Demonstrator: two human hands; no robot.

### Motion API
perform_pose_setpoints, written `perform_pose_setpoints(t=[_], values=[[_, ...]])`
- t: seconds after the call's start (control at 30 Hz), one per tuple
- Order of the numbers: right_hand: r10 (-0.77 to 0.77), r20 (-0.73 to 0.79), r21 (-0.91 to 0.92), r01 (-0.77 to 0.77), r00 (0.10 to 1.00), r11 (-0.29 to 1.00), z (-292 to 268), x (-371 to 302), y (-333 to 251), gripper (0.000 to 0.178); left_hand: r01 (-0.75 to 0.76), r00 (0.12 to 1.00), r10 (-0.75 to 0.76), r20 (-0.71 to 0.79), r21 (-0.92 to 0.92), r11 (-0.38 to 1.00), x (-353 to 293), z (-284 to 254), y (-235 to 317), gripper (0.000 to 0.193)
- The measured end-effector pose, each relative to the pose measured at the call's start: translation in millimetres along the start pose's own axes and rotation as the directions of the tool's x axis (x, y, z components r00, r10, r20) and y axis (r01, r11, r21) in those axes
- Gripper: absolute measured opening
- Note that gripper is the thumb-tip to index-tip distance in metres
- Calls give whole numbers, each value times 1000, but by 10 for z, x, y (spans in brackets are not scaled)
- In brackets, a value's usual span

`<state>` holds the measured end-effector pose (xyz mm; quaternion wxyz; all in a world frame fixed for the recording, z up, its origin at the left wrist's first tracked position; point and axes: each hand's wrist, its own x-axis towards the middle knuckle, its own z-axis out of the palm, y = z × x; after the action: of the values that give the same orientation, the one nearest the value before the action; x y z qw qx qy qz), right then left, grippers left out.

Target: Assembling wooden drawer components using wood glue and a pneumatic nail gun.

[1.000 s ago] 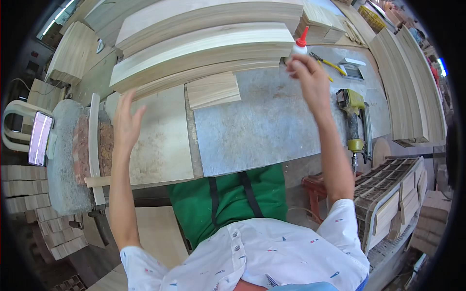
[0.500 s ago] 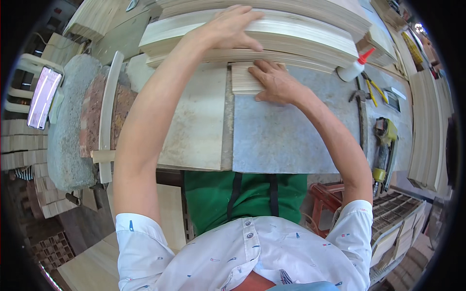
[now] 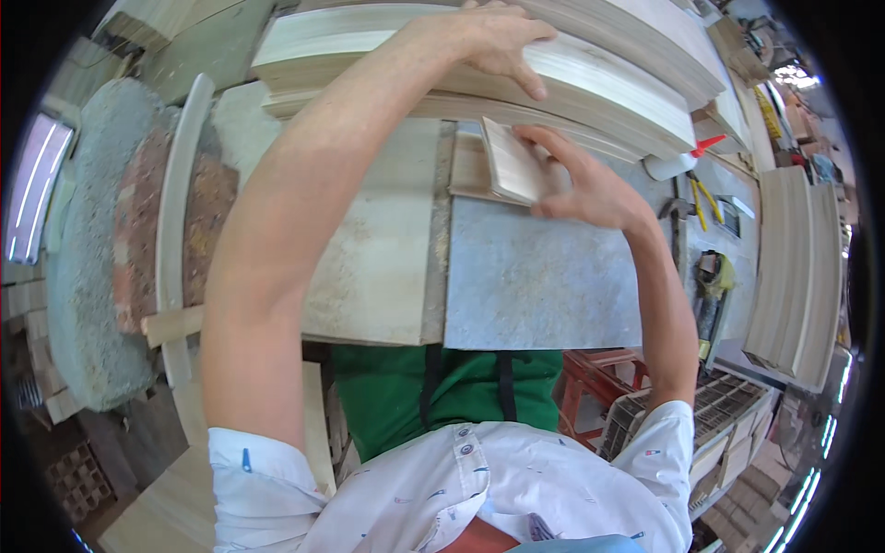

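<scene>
My right hand (image 3: 595,189) grips a small thin rectangular wooden board (image 3: 510,166) by its right end, thumb below and fingers above. The board is tilted up on edge. Partly under it, another small pale wooden board (image 3: 467,169) lies on the bench beside the metal sheet. At the far side, my left hand (image 3: 502,41) reaches over a stack of long wooden strips (image 3: 350,41), fingers spread and thumb apart. Some of its fingertips run to the picture's top edge, and whether they touch the strips is hard to tell.
A grey metal sheet (image 3: 544,267) and a pale board (image 3: 378,249) cover the bench. To the right are a red-tipped glue bottle (image 3: 668,166), a hammer (image 3: 678,208), yellow-handled pliers (image 3: 705,198) and a green-yellow power tool (image 3: 713,276). Stone blocks (image 3: 97,249) stand left.
My right hand has raised a small board from its flat place and tilted it, uncovering another board beneath. My left hand has moved right along the long strips. The view has shifted slightly.
</scene>
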<state>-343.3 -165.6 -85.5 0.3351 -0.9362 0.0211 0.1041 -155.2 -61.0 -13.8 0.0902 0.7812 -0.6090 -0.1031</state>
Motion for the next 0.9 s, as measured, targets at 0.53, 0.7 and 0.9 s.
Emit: perform_pose_setpoints(t=[0.53, 0.7, 0.9], values=[[421, -319, 552, -194, 849, 811, 499, -2063, 641, 79, -316, 898, 310, -311, 33, 948, -116, 22, 422, 59], [329, -440, 831, 239, 836, 503, 851, -2881, 1071, 75, -304, 804, 334, -492, 143, 942, -1091, 116, 970, 52], [399, -562, 809, 378, 725, 450, 989, -3183, 966, 94, -320, 817, 303, -490, 51, 946, -1818, 305, 1078, 55]])
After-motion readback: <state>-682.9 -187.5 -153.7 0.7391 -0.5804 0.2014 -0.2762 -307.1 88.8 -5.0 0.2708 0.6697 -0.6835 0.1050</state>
